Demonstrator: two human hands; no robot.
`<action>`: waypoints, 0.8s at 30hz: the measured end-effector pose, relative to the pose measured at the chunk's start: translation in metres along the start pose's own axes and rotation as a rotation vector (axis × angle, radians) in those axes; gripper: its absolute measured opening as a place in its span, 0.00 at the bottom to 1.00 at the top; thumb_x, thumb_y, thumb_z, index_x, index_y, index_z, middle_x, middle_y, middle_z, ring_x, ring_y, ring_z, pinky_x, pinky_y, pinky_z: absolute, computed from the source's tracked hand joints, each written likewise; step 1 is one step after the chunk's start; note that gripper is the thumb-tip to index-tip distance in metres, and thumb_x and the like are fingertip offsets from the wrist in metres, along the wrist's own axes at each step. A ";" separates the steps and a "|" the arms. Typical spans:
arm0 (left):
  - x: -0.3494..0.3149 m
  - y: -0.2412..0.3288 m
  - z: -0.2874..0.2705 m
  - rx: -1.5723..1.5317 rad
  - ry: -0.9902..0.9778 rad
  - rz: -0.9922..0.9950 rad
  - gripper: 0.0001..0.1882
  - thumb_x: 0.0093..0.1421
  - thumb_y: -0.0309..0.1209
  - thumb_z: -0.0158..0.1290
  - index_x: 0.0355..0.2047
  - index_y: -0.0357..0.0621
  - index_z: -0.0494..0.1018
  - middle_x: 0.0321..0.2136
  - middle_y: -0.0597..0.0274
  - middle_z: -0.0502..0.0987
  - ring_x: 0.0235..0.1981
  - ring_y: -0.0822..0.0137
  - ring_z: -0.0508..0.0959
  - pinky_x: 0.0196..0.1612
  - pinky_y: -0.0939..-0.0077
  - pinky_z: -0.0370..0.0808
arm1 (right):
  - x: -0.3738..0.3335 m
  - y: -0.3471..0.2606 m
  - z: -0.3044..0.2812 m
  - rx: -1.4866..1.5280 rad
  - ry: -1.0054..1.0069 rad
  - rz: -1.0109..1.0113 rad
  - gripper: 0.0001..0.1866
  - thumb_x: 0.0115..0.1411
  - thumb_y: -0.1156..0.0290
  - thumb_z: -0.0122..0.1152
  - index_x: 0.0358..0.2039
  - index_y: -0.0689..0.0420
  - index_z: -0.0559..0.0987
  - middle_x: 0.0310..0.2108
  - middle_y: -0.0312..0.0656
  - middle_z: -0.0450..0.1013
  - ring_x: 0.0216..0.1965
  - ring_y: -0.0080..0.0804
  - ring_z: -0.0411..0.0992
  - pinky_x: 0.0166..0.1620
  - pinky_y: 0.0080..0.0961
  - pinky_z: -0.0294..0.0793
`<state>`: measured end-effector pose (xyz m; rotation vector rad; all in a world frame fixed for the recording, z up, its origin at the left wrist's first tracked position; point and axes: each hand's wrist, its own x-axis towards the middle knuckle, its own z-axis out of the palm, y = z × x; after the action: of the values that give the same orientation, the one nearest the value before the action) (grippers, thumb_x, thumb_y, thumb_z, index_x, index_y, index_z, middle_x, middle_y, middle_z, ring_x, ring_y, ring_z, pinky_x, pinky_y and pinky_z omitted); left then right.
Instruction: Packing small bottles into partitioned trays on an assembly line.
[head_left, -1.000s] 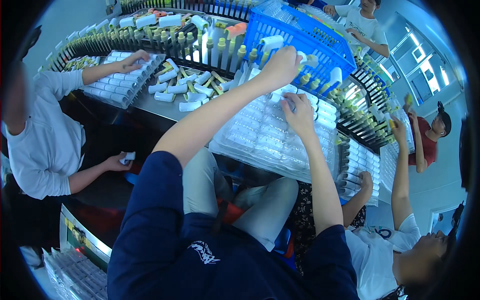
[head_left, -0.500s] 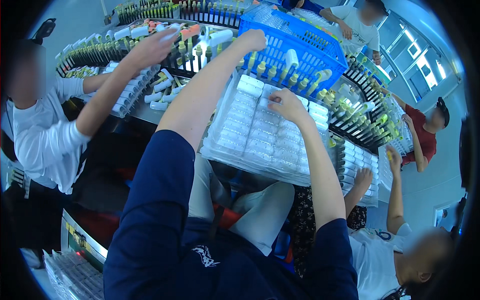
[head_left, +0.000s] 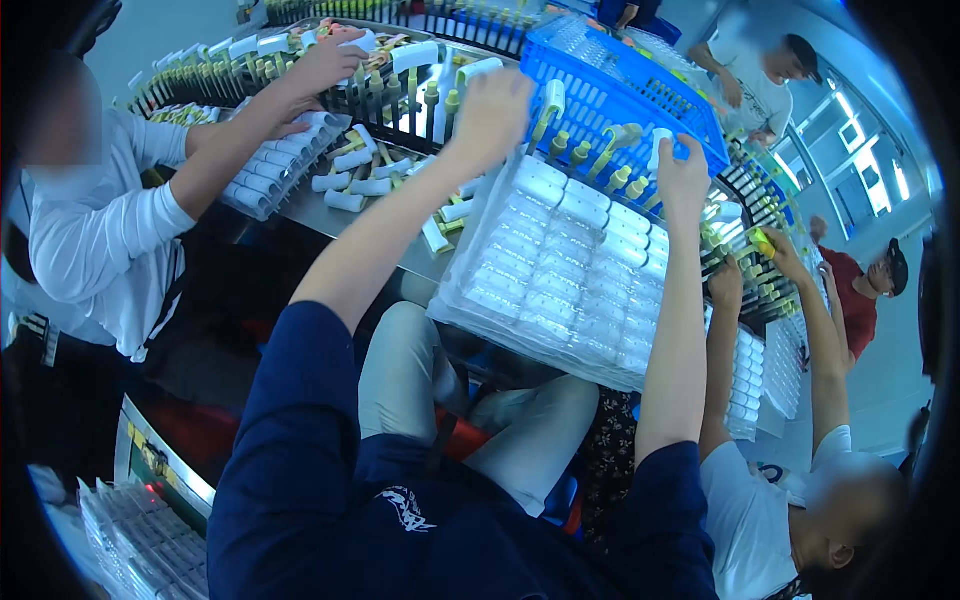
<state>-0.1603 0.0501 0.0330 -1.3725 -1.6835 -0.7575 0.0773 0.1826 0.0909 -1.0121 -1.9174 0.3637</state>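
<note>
A stack of clear plastic trays lies before me, with rows of white curved plastic shells in the top one. My right hand is beyond the tray's far right corner, its fingers closed on a white plastic shell beside the line of upright holders. Over the tray's far left corner is my left hand, smeared by motion; its fingers cannot be made out. Close to it stand upright holders with yellow-green tops, some bearing white shells.
A blue plastic crate stands behind the holders. Loose white pieces lie on the metal table at left. One co-worker's hands work there; another's hands reach the holders at right. More trays sit at lower left.
My right hand has moved from above the tray to the holders at right and now has a white shell. My left hand has come lower, nearer the tray. The view has shifted slightly.
</note>
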 end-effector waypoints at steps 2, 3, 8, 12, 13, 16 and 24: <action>-0.017 0.045 -0.016 -0.239 -0.217 0.043 0.09 0.55 0.29 0.53 0.37 0.41 0.72 0.38 0.55 0.75 0.43 0.54 0.74 0.46 0.57 0.71 | 0.029 0.023 0.024 -0.121 0.033 -0.048 0.22 0.58 0.57 0.59 0.47 0.60 0.77 0.39 0.57 0.78 0.39 0.51 0.78 0.45 0.39 0.75; -0.025 0.057 -0.023 -0.311 -0.386 0.047 0.08 0.55 0.29 0.53 0.35 0.42 0.73 0.36 0.56 0.75 0.43 0.55 0.75 0.45 0.58 0.72 | 0.035 0.013 0.040 -0.010 -0.066 0.029 0.23 0.57 0.56 0.59 0.48 0.59 0.79 0.44 0.59 0.76 0.44 0.53 0.76 0.49 0.42 0.74; -0.057 0.059 -0.013 -0.280 -0.344 0.093 0.05 0.56 0.29 0.54 0.31 0.43 0.75 0.35 0.60 0.75 0.43 0.59 0.75 0.43 0.61 0.73 | 0.016 -0.063 0.110 -0.234 -0.158 -0.259 0.21 0.59 0.63 0.52 0.52 0.55 0.76 0.42 0.58 0.76 0.45 0.57 0.75 0.48 0.47 0.75; -0.048 0.068 -0.011 -0.278 -0.464 0.052 0.09 0.52 0.26 0.54 0.35 0.45 0.78 0.40 0.58 0.75 0.48 0.59 0.73 0.50 0.60 0.71 | 0.015 -0.067 0.136 -0.296 -0.313 -0.390 0.26 0.60 0.70 0.49 0.61 0.49 0.69 0.45 0.56 0.74 0.46 0.58 0.74 0.47 0.50 0.75; -0.046 0.071 -0.009 -0.233 -0.467 0.060 0.10 0.52 0.26 0.54 0.36 0.45 0.78 0.42 0.58 0.75 0.50 0.59 0.72 0.51 0.58 0.70 | 0.016 -0.068 0.141 -0.299 -0.312 -0.385 0.26 0.60 0.70 0.49 0.61 0.49 0.69 0.45 0.56 0.74 0.46 0.58 0.74 0.47 0.50 0.75; -0.040 0.081 -0.003 -0.222 -0.526 0.084 0.18 0.57 0.30 0.53 0.49 0.43 0.72 0.48 0.55 0.74 0.53 0.55 0.71 0.48 0.55 0.71 | 0.012 -0.076 0.146 -0.294 -0.450 -0.389 0.31 0.60 0.68 0.53 0.65 0.37 0.63 0.61 0.54 0.61 0.63 0.57 0.58 0.59 0.56 0.63; -0.049 0.062 0.023 -0.166 -0.110 0.088 0.24 0.62 0.36 0.47 0.57 0.42 0.65 0.57 0.47 0.68 0.60 0.52 0.67 0.56 0.51 0.67 | -0.058 -0.086 0.110 0.081 -0.324 -0.718 0.28 0.61 0.68 0.56 0.63 0.52 0.66 0.62 0.54 0.62 0.62 0.53 0.60 0.63 0.44 0.60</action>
<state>-0.1010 0.0602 -0.0238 -1.6182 -1.6621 -0.7983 -0.0421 0.1008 0.0492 -0.1683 -2.3827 0.1861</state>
